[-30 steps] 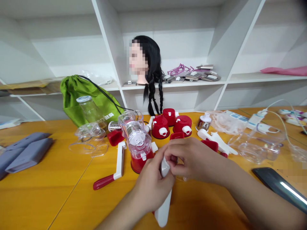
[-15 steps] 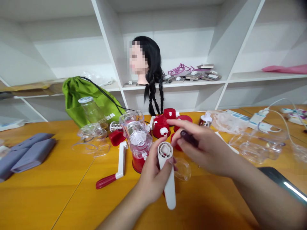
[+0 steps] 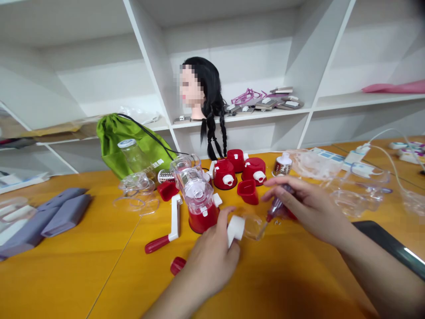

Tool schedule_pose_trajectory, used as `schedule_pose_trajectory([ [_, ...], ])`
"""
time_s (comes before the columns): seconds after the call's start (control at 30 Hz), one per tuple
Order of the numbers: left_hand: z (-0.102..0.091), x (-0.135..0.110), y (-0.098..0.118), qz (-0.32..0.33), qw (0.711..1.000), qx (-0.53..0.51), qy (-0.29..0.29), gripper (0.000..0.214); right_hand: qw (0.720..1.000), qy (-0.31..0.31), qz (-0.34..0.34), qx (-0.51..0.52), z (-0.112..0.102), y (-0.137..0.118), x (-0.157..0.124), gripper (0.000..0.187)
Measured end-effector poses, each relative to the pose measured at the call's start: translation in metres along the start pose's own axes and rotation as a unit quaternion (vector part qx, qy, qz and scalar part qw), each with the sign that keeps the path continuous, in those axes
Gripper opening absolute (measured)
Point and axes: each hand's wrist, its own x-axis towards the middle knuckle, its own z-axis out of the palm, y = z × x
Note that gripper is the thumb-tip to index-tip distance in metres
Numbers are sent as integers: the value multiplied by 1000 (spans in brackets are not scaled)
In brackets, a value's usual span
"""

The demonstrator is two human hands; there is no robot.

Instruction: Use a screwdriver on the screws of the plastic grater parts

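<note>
Gripping a white plastic tube point(image 3: 235, 229) in my curled left hand point(image 3: 212, 266), light and likely slick, best held along its body; my right hand point(image 3: 308, 208) pinches a slim translucent reddish stick point(image 3: 277, 208) just beside a clear round plastic dish point(image 3: 254, 228), with a red-based clear grinder point(image 3: 201, 210) beyond.

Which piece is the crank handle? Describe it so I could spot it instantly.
On the orange table, find the clear jar on a red base near the middle. Just left of it lies the white crank handle, flat. Unlike the red caps nearby, it ends in a long red grip.
</note>
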Motion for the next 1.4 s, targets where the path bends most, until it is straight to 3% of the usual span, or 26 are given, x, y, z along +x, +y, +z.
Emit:
schedule_pose_trajectory([
  [0.07, 2, -7, -6, -10, 991, 131, -33, 69, 999, -22, 37, 0, 4, 20, -20, 32],
  [0.17, 9, -12, -9, -30, 957, 284, -54, 58, 997, -45, 66, -19, 12, 42, -48, 30],
  [0.33, 10, -9, -5, 80, 896, 434, -47, 58, 993, -80, 83, 6, 21, 58, -68, 22],
  [0.4, 8, -8, -5, 97, 893, 437, -38, 60, 994, -85, 75, 8, 22, 62, -70, 20],
  [0.57, 8, -6, -12, 71, 919, 388, -24, 64, 994, -85, 55, -40, 22, 72, -71, 18],
  [0.87, 14, -7, -11, 29, 934, 356, -22, 63, 993, -91, 63, -43, 26, 72, -71, 15],
  [1.0, 12, -9, -21, 10, 974, 225, 16, 57, 991, -109, 54, -58, 28, 74, -72, 15],
  [1.07, 10, -12, -23, 15, 996, 78, 51, 54, 985, -136, 31, -102, 28, 72, -72, 18],
  [1.13, 8, -15, -23, 2, 993, -111, 42, 51, 974, -171, 2, -146, 29, 70, -73, 21],
  [1.27, 3, -17, -22, -80, 900, -426, -54, 55, 964, -201, -23, -175, 30, 69, -71, 22],
  [1.4, -5, -15, -28, -100, 840, -532, -44, 60, 971, -180, -21, -157, 24, 70, -65, 21],
])
